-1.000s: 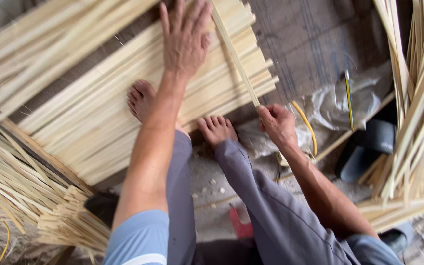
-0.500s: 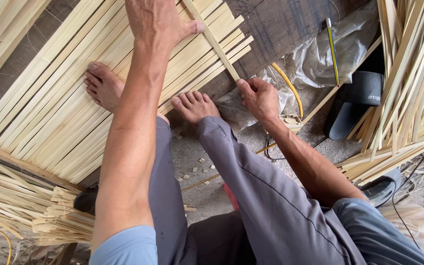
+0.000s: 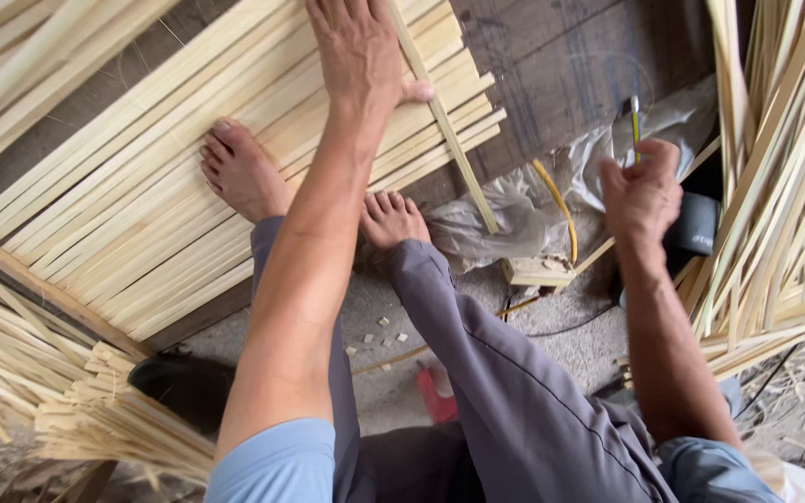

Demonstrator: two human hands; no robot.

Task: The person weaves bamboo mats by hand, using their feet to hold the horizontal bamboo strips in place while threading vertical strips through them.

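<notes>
The left hand (image 3: pixel 358 51) lies flat, fingers spread, on the mat of pale split-bamboo slats (image 3: pixel 170 205) laid side by side on the floor — pressing them down so they stay aligned. One bare foot (image 3: pixel 239 172) rests on the slats too, pinning them, and a single loose slat (image 3: pixel 440 116) crosses them beside the thumb. The right hand (image 3: pixel 642 191) hangs raised near the upright bundle of bamboo strips (image 3: pixel 775 186), fingers curled (whether around anything, I cannot tell).
</notes>
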